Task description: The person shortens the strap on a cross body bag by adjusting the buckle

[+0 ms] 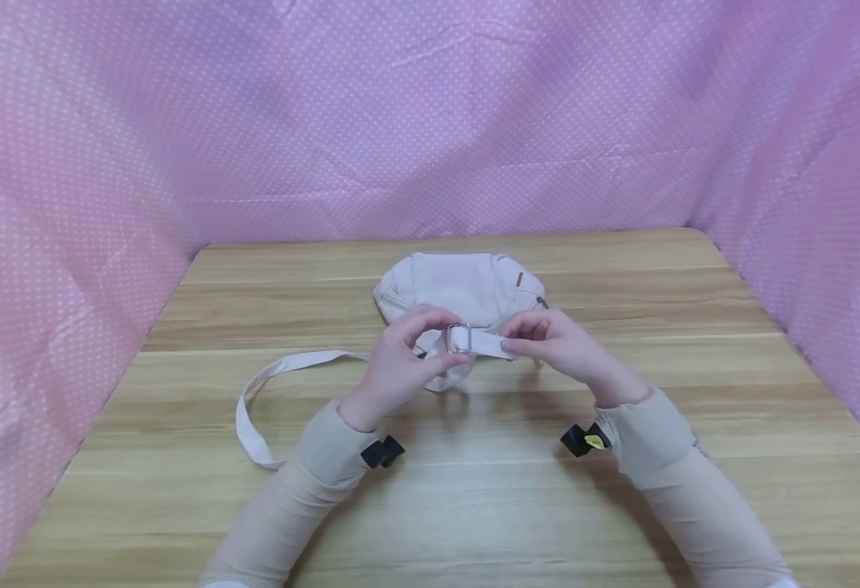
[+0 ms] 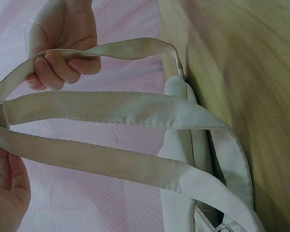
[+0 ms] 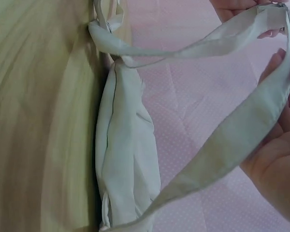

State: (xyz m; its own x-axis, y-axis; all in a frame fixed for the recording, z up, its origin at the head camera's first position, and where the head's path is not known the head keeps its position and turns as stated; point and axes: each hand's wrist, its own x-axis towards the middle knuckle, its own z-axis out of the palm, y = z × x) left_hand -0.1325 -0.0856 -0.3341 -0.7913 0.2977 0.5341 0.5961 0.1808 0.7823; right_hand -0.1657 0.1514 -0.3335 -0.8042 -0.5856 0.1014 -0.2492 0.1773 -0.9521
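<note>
A white waist bag (image 1: 455,286) lies on the wooden table, its strap (image 1: 490,344) raised off the tabletop in front of it. My left hand (image 1: 403,359) holds the strap's metal slider buckle (image 1: 459,327) between thumb and fingers. To the right of the buckle, my right hand (image 1: 565,347) pinches the strap. In the left wrist view the right hand's fingers (image 2: 55,70) curl round the strap. Lengths of strap run from both hands back to the bag in the right wrist view, where the buckle (image 3: 286,14) shows at the top right.
A loose loop of the strap (image 1: 253,408) lies on the table (image 1: 474,506) to the left of the left hand. Pink dotted cloth (image 1: 430,122) hangs behind the table and along both sides. Black clips (image 1: 381,452) stick out from the wrist bands.
</note>
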